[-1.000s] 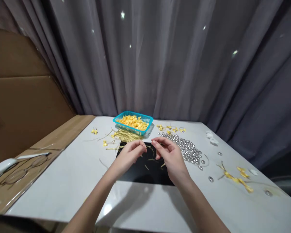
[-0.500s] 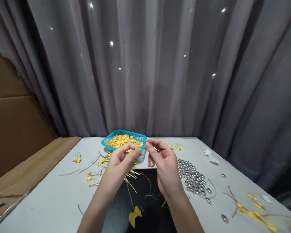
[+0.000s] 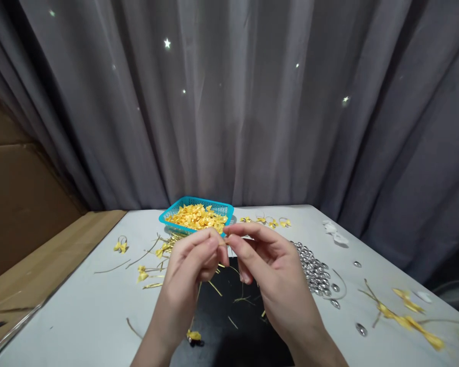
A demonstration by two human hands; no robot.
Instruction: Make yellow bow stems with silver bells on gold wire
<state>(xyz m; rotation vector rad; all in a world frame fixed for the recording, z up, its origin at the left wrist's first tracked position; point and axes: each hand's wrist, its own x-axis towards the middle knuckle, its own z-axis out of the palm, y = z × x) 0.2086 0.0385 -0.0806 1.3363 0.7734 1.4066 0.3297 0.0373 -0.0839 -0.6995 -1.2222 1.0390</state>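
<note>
My left hand (image 3: pixel 193 267) and my right hand (image 3: pixel 270 272) are raised over the table, fingertips pinched together where they meet. A thin gold tie (image 3: pixel 196 306) hangs down from my left hand, and a small yellow bow (image 3: pixel 193 335) dangles at its lower end over the black mat (image 3: pixel 237 326). What my right fingertips pinch is too small to name. Behind the hands stands a turquoise basket (image 3: pixel 164 218) filled with yellow bows.
Silver beads (image 3: pixel 315 272) lie in a heap right of the mat. Loose gold ties and yellow bows (image 3: pixel 149 260) are scattered on the white table (image 3: pixel 80 316). Yellow ribbon pieces (image 3: pixel 405 316) lie at far right. A brown cardboard board (image 3: pixel 34 260) flanks the left; a grey curtain hangs behind.
Both hands have come up and nearer to me, fingertips still together. The bow hanging under my left hand has swung lower and left. The view has tilted slightly.
</note>
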